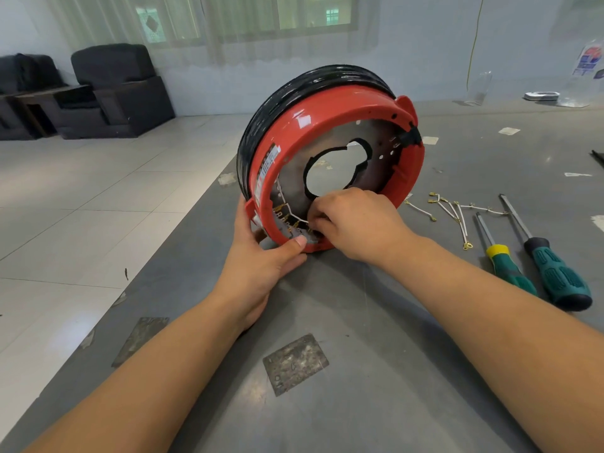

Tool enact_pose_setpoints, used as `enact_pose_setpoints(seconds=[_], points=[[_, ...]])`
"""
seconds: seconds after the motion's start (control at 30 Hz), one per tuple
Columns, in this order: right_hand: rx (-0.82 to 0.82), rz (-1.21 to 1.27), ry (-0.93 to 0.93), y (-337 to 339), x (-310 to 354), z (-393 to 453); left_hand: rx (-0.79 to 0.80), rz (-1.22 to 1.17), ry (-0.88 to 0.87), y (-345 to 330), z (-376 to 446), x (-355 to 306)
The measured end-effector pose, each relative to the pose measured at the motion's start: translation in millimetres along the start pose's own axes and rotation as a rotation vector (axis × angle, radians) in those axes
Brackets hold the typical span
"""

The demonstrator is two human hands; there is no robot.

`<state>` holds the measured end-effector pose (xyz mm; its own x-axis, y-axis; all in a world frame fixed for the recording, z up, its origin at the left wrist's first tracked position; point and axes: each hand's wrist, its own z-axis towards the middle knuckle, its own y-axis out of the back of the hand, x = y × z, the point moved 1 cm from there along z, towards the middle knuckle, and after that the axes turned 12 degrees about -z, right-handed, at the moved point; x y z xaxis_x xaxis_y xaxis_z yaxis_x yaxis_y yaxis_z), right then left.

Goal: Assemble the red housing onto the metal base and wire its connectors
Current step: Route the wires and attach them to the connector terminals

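Now the red housing [330, 125] stands tilted on its edge on the grey table [359, 322], with the metal base [294, 178] seated inside it and a black band [294, 89] wrapped around the back. The left hand [261, 269] grips the lower rim, thumb pressed over the edge and fingers curled behind. The right hand [356, 220] reaches into the lower part, fingertips pinched together at a white wire [295, 219] among the brass connectors [282, 212]. Loose wires [454, 212] and two green-handled screwdrivers [536, 263] lie to the right, well apart from the hands.
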<state>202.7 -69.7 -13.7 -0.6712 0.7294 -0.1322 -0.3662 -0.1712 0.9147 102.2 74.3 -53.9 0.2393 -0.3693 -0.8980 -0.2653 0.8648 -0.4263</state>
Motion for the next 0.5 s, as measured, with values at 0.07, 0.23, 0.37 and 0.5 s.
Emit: enact_pose_setpoints(seconds=[0.07,0.23,0.37,0.5], points=[[-0.001,0.007,0.008,-0.3,0.9,-0.6,-0.012,-0.039,0.016,1.1,0.3,-0.6],[-0.035,0.050,0.000,2.0,1.6,-1.5,-0.060,-0.125,0.057,1.5,2.5,-2.4],[-0.064,0.069,0.006,4.7,2.1,-3.2,-0.072,-0.170,0.083,1.7,3.3,-4.8],[-0.078,0.069,0.008,6.9,3.7,-4.3,-0.065,-0.201,0.091,0.4,2.2,-6.5]])
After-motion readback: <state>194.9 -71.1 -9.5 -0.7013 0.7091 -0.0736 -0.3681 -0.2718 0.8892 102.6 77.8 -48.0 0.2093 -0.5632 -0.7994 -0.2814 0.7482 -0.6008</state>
